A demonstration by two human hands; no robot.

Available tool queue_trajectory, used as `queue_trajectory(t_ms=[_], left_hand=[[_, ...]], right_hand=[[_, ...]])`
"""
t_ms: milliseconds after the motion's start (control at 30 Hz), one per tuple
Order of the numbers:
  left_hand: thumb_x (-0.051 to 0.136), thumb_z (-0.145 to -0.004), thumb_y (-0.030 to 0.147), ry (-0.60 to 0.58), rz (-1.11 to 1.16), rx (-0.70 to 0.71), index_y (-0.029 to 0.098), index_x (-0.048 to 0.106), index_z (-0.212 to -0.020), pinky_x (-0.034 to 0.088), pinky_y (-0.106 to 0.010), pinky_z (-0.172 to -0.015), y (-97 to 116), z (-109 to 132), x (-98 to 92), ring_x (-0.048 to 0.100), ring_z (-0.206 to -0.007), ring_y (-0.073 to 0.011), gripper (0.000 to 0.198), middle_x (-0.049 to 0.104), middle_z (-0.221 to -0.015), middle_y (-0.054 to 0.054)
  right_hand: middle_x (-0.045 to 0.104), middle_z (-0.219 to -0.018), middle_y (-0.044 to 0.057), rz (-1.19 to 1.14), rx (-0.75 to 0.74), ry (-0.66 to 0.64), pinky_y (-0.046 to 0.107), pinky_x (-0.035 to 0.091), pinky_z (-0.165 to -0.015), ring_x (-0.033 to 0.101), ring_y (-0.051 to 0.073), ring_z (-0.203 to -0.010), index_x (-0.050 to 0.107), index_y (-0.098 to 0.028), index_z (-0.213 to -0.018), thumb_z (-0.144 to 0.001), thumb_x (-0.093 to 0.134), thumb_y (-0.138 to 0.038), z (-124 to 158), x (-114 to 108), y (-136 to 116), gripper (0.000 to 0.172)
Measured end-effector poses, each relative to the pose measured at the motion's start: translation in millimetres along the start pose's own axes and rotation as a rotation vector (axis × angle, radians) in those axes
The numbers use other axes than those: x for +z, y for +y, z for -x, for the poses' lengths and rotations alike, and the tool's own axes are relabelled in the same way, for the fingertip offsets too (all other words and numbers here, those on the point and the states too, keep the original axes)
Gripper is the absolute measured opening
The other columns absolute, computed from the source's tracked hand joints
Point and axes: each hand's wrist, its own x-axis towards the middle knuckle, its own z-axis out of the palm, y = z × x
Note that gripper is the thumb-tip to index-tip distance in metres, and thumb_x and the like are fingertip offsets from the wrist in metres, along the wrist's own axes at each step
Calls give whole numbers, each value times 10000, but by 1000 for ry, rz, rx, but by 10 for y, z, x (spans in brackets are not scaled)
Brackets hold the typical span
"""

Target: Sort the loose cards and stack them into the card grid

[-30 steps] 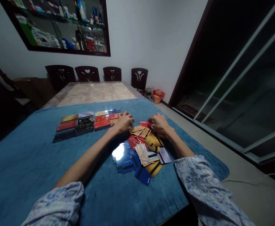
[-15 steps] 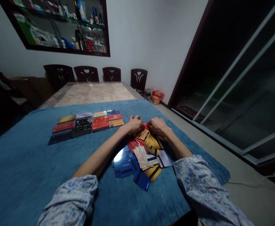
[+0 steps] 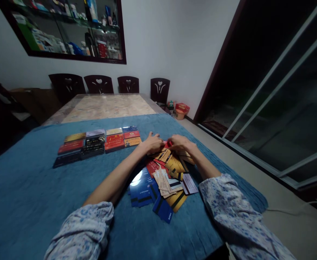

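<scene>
At the far edge of a loose pile of plastic cards, my left hand and my right hand meet over a red card. Fingertips of both hands pinch at its sides, with one left finger raised. Right fingers partly cover it, so I cannot tell whether it is one card or several. Just below lie yellow striped cards and gold cards. Nearer to me, blue cards, beige cards and a lilac card overlap.
Left of the pile, neat card stacks stand in rows on the blue cloth. Beyond it is the bare stone-patterned tabletop. Dark chairs line the far end. A red box sits on the floor to the right.
Both hands stay over the far edge of the pile. The right fingers have shifted slightly at the red card, and more of its red shows. The view has tilted slightly.
</scene>
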Motion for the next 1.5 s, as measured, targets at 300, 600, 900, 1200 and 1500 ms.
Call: queue_trajectory(t_ms=[300,600,900,1200,1500], left_hand=[[522,-847,100,50,114,-94,232,752,-913,334,-600,-1046,-24,37,35,443,-1301,-342,273,743,-1204,-93],[524,-913,190,89,184,-107,229,753,-998,370,-548,-1036,-29,62,61,485,-1263,-328,247,717,-1244,-102],[465,-952,238,116,144,-133,219,739,-1135,379,-573,-1009,-59,78,64,495,-1249,-347,330,688,-1270,-143],[500,-885,149,148,134,-151,238,724,-1241,377,-545,-1024,-105,107,40,485,-1272,-339,429,705,-1267,-133],[487,-868,102,239,187,-240,217,799,-984,421,-488,-1019,-105,103,-52,578,-1163,-296,352,760,-1009,-108]], right_hand=[[781,-1084,66,-5,-93,6,233,442,-666,703,211,-957,786,-274,-1146,-848,720,-353,-166,51,172,315],[735,-1150,84,-3,-145,45,260,430,-712,655,235,-1020,757,-276,-1193,-859,703,-408,-178,79,249,363],[696,-1225,117,21,-128,147,315,448,-835,599,285,-1138,732,-286,-1247,-911,630,-420,-185,174,189,376],[769,-1131,77,-40,-192,192,278,415,-860,622,240,-1099,756,-278,-1240,-1003,507,-366,-129,119,126,355],[793,-1098,49,-135,-201,225,236,411,-778,685,193,-991,771,-258,-1209,-881,555,-128,-91,31,177,413]])
